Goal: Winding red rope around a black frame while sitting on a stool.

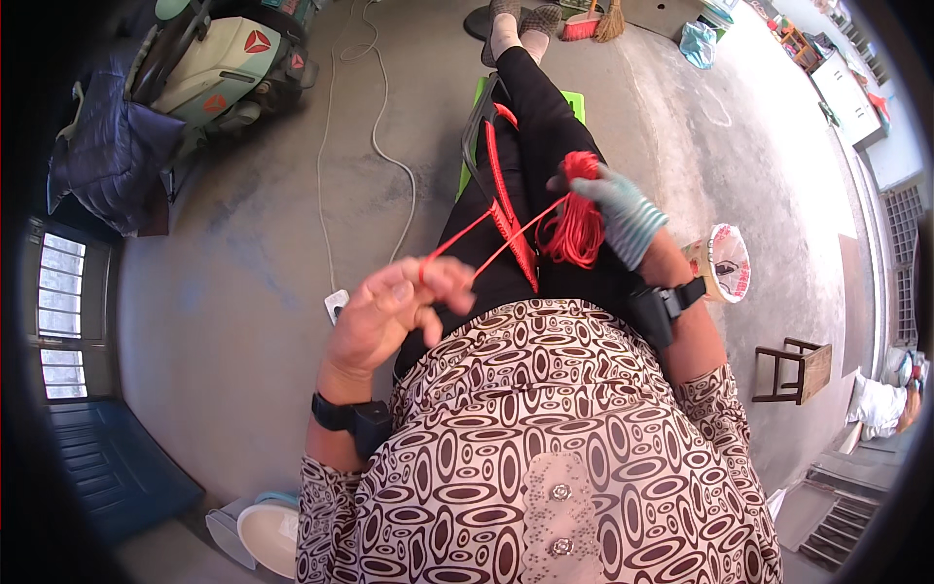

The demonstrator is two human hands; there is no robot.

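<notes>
A strand of red cord (455,239) runs round a finger of my bare left hand (401,300), whose fingers are half curled. From there it stretches to a red woven strip (493,161) on my lap and back up toward my right hand (621,206). That hand wears a grey-green striped glove and is closed on a thick bundle of red cord (574,234), with loops hanging below it. The woven strip lies lengthwise over my dark trousers, along a thin black frame (474,127). Slight blur covers my left fingertips.
Bright green plastic (576,105) shows beside my legs. To the right stand a lined waste bin (728,263) and a small wooden stool (800,372). A white cable (387,156) crosses the floor to a power strip (337,304). A scooter (219,73) is parked far left.
</notes>
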